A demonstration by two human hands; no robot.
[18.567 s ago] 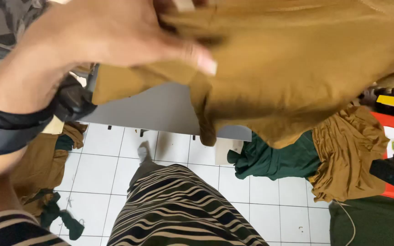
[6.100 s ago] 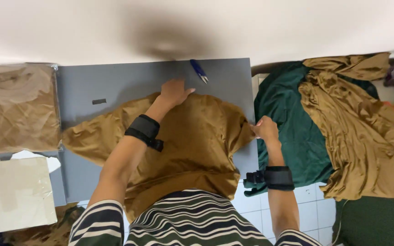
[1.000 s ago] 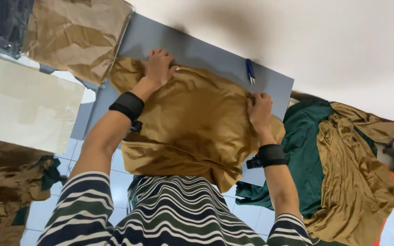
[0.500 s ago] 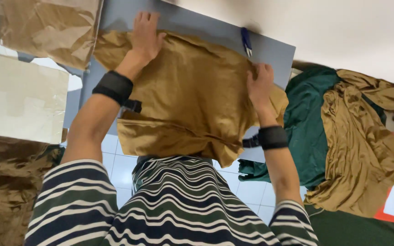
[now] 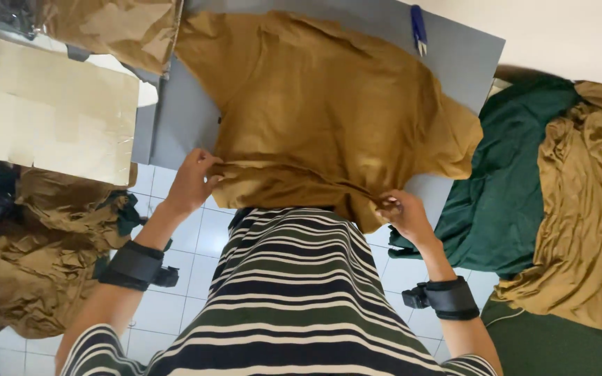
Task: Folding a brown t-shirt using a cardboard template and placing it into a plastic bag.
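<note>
A mustard-brown garment [image 5: 322, 111] lies spread on the grey table [image 5: 175, 125], its near edge hanging over the table's front. My left hand [image 5: 193, 181] pinches the garment's lower left edge at the table front. My right hand [image 5: 402, 212] grips the bunched lower right edge. Both wrists wear black bands. My striped top fills the bottom of the view.
A blue pen [image 5: 419, 28] lies at the table's far right. A flat cardboard piece [image 5: 50, 111] and a bagged brown garment [image 5: 120, 28] sit to the left. Piles of green [image 5: 510, 202] and brown cloth [image 5: 587, 209] lie right; more brown cloth [image 5: 36, 244] on the tiled floor left.
Both hands have come back from the garment's far part to its near hem and taken hold of it. The view has tilted toward the table's front edge.
</note>
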